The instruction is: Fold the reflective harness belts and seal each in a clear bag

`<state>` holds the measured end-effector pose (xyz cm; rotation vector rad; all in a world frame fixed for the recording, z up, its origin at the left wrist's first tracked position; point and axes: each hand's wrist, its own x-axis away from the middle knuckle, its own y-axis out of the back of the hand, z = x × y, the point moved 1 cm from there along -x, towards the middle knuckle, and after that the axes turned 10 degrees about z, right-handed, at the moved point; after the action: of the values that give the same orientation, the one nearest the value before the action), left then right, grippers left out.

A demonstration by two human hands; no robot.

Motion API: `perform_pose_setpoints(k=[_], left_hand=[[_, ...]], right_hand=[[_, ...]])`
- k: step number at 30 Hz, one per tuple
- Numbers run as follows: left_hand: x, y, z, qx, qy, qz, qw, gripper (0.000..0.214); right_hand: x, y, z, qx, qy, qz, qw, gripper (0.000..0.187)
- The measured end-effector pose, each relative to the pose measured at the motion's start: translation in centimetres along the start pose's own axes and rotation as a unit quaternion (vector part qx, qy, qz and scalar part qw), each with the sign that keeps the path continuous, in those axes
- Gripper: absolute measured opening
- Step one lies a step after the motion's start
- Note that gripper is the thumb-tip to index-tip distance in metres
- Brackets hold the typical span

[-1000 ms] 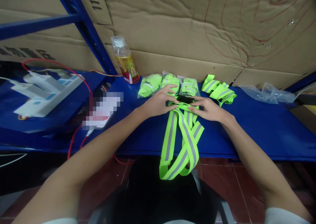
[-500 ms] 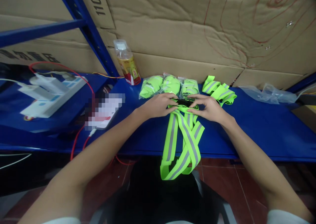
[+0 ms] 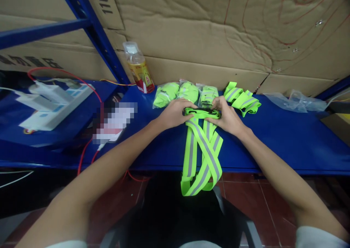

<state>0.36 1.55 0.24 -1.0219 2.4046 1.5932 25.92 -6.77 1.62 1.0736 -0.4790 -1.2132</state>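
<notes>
A neon-green reflective strap (image 3: 209, 149) with grey stripes is gathered into a folded bundle at its top, with black parts showing there. My left hand (image 3: 176, 113) pinches the bundle's left end between thumb and fingers. At the right end my right hand (image 3: 228, 117) is closed on the same bundle. Long loops of the strap hang from it over the front edge of the blue table. Just behind my hands lie three clear bags of folded green straps (image 3: 188, 92). A loose green reflective strap (image 3: 243, 99) rests to their right.
A wrapped drink bottle (image 3: 140, 71) stands by the cardboard wall. To the left are a white power strip (image 3: 57, 107), a red cable and a partly blurred phone (image 3: 117, 122). Clear plastic bags (image 3: 298, 100) lie at the right back of the blue table (image 3: 290, 142).
My fingers have closed further around the bundle's ends, and its top is now flatter and more compact. The hanging loops have swung slightly.
</notes>
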Motion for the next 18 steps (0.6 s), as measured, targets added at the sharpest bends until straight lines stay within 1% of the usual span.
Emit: perform_pose_setpoints(k=[1, 2, 3, 5, 6, 8, 9, 10, 11, 12, 13, 14, 16, 18], left_hand=[[0.1, -0.2, -0.2, -0.036, -0.026, 0.000, 0.999, 0.016], [0.1, -0.4, -0.5, -0.070, -0.044, -0.002, 0.997, 0.011], [0.2, -0.6, -0.7, -0.098, -0.054, -0.004, 0.994, 0.010], [0.4, -1.1, -1.1, -0.140, -0.054, -0.004, 0.989, 0.015], [0.4, -1.2, -1.2, -0.152, -0.051, -0.001, 0.987, 0.018], [0.5, -1.2, -1.1, -0.148, -0.057, 0.017, 0.987, 0.020], [0.5, -1.0, -1.1, -0.128, -0.067, 0.030, 0.989, 0.017], [0.4, -0.8, -1.0, -0.099, -0.079, 0.041, 0.991, 0.014], [0.4, -0.5, -0.8, -0.063, -0.087, 0.051, 0.993, 0.012], [0.3, -0.2, -0.6, -0.024, -0.088, 0.061, 0.994, 0.014], [0.2, 0.1, -0.5, 0.015, -0.081, 0.073, 0.994, 0.017], [0.1, 0.3, -0.3, 0.050, -0.068, 0.088, 0.992, 0.020], [-0.2, 0.6, 0.1, 0.120, -0.035, 0.113, 0.986, 0.023], [-0.3, 0.6, 0.5, 0.195, -0.007, 0.112, 0.974, 0.026]], right_hand=[[0.1, 0.3, 0.1, 0.008, 0.003, 0.013, 1.000, 0.068], [0.2, 0.6, 0.2, 0.019, 0.015, 0.027, 0.999, 0.073], [0.2, 0.9, 0.2, 0.028, 0.031, 0.039, 0.998, 0.072], [0.3, 1.4, 0.1, 0.021, 0.061, 0.063, 0.996, 0.060], [0.2, 1.5, -0.2, 0.005, 0.067, 0.077, 0.995, 0.056], [0.1, 1.5, -0.8, -0.033, 0.054, 0.102, 0.993, 0.054], [0.0, 1.5, -1.1, -0.047, 0.036, 0.109, 0.992, 0.057], [0.0, 1.4, -1.4, -0.053, 0.014, 0.111, 0.992, 0.065], [0.0, 1.3, -1.6, -0.050, -0.011, 0.110, 0.993, 0.077], [0.0, 1.3, -1.8, -0.041, -0.037, 0.110, 0.992, 0.090], [0.0, 1.2, -1.8, -0.032, -0.059, 0.115, 0.991, 0.099], [0.0, 1.2, -1.8, -0.025, -0.074, 0.126, 0.989, 0.100], [0.0, 1.1, -1.7, -0.020, -0.069, 0.147, 0.986, 0.087], [0.0, 1.0, -1.3, -0.019, -0.022, 0.142, 0.989, 0.070]])
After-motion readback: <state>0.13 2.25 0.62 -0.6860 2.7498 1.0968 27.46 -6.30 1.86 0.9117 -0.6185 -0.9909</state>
